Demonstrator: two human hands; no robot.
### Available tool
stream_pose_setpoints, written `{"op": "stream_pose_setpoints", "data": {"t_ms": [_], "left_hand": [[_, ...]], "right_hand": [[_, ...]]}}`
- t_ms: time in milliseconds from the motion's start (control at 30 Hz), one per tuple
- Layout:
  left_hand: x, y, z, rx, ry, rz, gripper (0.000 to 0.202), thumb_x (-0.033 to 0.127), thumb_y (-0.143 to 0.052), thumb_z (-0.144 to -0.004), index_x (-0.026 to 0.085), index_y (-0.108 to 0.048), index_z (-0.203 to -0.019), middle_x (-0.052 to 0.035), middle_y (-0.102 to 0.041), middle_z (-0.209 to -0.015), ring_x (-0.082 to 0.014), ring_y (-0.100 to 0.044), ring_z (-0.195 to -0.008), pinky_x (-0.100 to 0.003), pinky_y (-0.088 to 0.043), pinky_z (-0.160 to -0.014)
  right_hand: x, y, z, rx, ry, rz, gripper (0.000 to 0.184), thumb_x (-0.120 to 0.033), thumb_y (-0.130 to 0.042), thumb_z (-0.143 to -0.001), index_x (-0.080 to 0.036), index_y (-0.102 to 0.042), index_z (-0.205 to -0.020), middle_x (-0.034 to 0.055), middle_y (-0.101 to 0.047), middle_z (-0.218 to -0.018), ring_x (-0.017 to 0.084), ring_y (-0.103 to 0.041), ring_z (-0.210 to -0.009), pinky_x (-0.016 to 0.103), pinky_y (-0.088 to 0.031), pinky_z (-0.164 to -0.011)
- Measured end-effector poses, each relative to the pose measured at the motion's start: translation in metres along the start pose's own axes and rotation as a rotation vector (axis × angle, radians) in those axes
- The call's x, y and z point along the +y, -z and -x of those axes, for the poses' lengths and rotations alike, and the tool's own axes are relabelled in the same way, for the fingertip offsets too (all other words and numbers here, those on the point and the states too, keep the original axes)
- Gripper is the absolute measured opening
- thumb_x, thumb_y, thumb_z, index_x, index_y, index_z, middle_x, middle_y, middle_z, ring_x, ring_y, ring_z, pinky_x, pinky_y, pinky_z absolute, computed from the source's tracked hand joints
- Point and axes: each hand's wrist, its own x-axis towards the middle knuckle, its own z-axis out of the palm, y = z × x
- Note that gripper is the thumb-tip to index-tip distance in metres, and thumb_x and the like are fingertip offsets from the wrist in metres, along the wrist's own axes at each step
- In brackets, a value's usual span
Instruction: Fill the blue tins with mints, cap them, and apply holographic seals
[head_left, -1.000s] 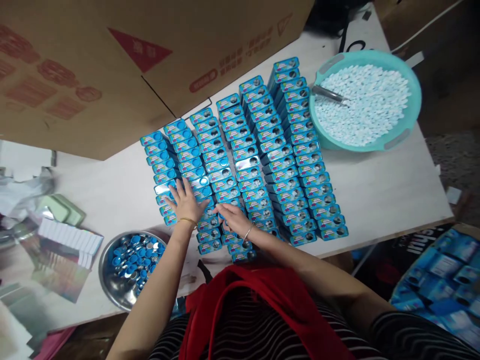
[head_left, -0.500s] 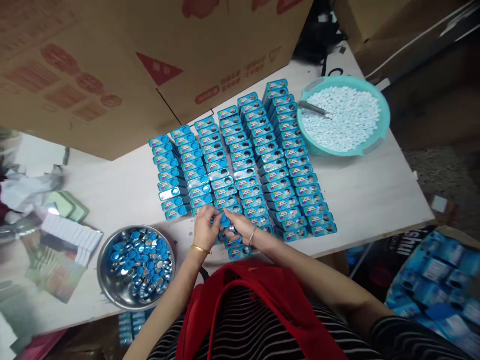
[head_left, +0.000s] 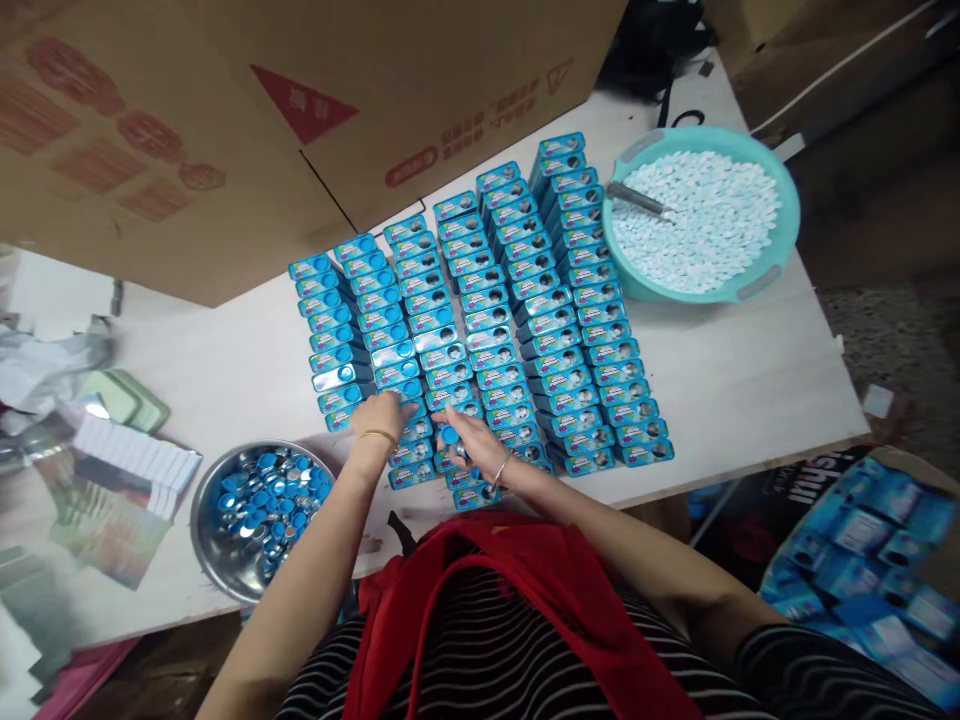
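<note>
Rows of narrow blue tins (head_left: 540,305) stand upright on the table. Many on the left have round blue caps in their tops, while those on the right show open round holes. My left hand (head_left: 381,418) is closed over the top of a tin in the second row from the left, thumb pointing right; whatever lies beneath its fingers is hidden. Just to its right, my right hand (head_left: 480,447) is closed around several blue caps (head_left: 451,436), its index finger stretched towards the tins. A steel bowl (head_left: 196,520) of loose blue and silver caps sits left of my left forearm.
A turquoise basin (head_left: 787,215) of small white pieces, with a metal-handled scoop (head_left: 637,198), stands at the right. A large cardboard box (head_left: 300,190) borders the tins at the back. Cards (head_left: 127,460) lie at the left; blue packs (head_left: 862,560) fill a box at the lower right.
My left hand has moved left, away from my right hand, onto a tin in the second row. My right hand stays near its place with the caps. The view has shifted slightly.
</note>
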Motion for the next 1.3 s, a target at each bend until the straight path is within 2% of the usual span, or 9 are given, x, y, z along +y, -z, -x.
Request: {"op": "stream_pose_setpoints", "data": {"t_ms": [133,267,367,533,700,800,1033,1167,1300], "left_hand": [[-0.005,-0.007,0.009,0.11,-0.047,0.073,0.03,0.045,-0.055,-0.084,0.017,-0.065,-0.088,-0.0136,-0.068,-0.088,-0.0284,-0.064,-0.09,-0.035,-0.045,-0.077],[0.0,-0.031,0.044,0.205,-0.387,0.506,0.022,0.036,-0.057,-0.082,0.02,-0.061,-0.098,-0.0047,-0.064,-0.085,-0.0182,-0.06,-0.083,-0.029,-0.045,-0.076],[0.005,-0.05,0.071,0.276,-0.547,0.649,0.009,0.025,-0.057,-0.078,0.02,-0.06,-0.084,-0.0033,-0.061,-0.087,-0.0172,-0.056,-0.086,-0.03,-0.045,-0.081],[-0.008,-0.057,0.068,0.314,-0.212,0.765,0.007,0.026,-0.053,-0.081,0.02,-0.054,-0.081,-0.0004,-0.059,-0.074,-0.0142,-0.054,-0.069,-0.026,-0.043,-0.067],[-0.014,-0.045,0.036,0.189,-0.061,0.45,0.012,0.031,-0.06,-0.079,0.02,-0.056,-0.076,-0.0028,-0.064,-0.075,-0.0181,-0.06,-0.074,-0.027,-0.04,-0.066],[-0.006,-0.036,0.027,0.093,-0.016,0.264,0.021,0.041,-0.059,-0.08,0.02,-0.06,-0.075,-0.0083,-0.068,-0.084,-0.0249,-0.063,-0.085,-0.031,-0.042,-0.069],[-0.001,-0.025,0.024,0.051,0.012,0.053,0.031,0.045,-0.058,-0.081,0.016,-0.067,-0.076,-0.0178,-0.068,-0.094,-0.0325,-0.064,-0.093,-0.036,-0.046,-0.073],[-0.001,-0.041,0.046,0.142,-0.155,0.357,0.025,0.042,-0.056,-0.083,0.018,-0.064,-0.082,-0.0089,-0.068,-0.082,-0.023,-0.064,-0.082,-0.031,-0.046,-0.072],[0.006,-0.06,0.08,0.039,-0.404,0.868,0.017,0.033,-0.055,-0.08,0.018,-0.062,-0.086,-0.0014,-0.065,-0.076,-0.0141,-0.059,-0.069,-0.026,-0.048,-0.07]], "right_hand": [[-0.003,-0.003,0.003,0.003,0.031,-0.03,0.059,-0.065,-0.042,-0.088,-0.019,-0.052,-0.123,-0.0031,-0.057,-0.064,0.005,-0.038,-0.034,0.019,-0.018,-0.033],[-0.002,-0.006,0.01,0.018,0.036,-0.029,0.059,-0.069,-0.045,-0.084,-0.019,-0.055,-0.113,-0.0053,-0.052,-0.057,0.005,-0.037,-0.031,0.018,-0.015,-0.032],[0.001,-0.009,0.018,0.015,0.017,-0.061,0.052,-0.067,-0.051,-0.082,-0.019,-0.056,-0.101,-0.0076,-0.046,-0.051,0.005,-0.036,-0.031,0.016,-0.014,-0.032],[0.01,-0.001,0.038,-0.091,-0.293,-0.314,0.032,-0.042,-0.043,-0.095,-0.014,-0.054,-0.087,-0.0008,-0.056,-0.058,0.004,-0.038,-0.035,0.015,-0.018,-0.033],[0.026,0.018,0.058,-0.122,-0.509,-0.451,0.033,-0.029,-0.031,-0.097,-0.013,-0.056,-0.082,0.0052,-0.061,-0.062,0.012,-0.059,-0.052,0.023,-0.048,-0.049],[0.028,0.024,0.062,-0.168,-0.41,-0.418,0.031,-0.03,-0.034,-0.097,-0.012,-0.059,-0.089,0.0052,-0.063,-0.07,0.013,-0.061,-0.055,0.024,-0.048,-0.049],[0.019,0.016,0.05,-0.129,-0.121,-0.205,0.03,-0.042,-0.054,-0.089,-0.015,-0.059,-0.102,-0.0022,-0.055,-0.062,0.005,-0.041,-0.038,0.015,-0.017,-0.032],[0.021,0.006,0.039,-0.001,-0.036,-0.069,0.043,-0.046,-0.052,-0.089,-0.018,-0.049,-0.122,-0.0074,-0.051,-0.054,0.004,-0.033,-0.033,0.014,-0.014,-0.033],[0.028,0.0,0.035,0.013,0.019,0.004,0.051,-0.05,-0.05,-0.089,-0.02,-0.044,-0.13,-0.0094,-0.047,-0.049,0.005,-0.034,-0.032,0.014,-0.016,-0.032]]}}
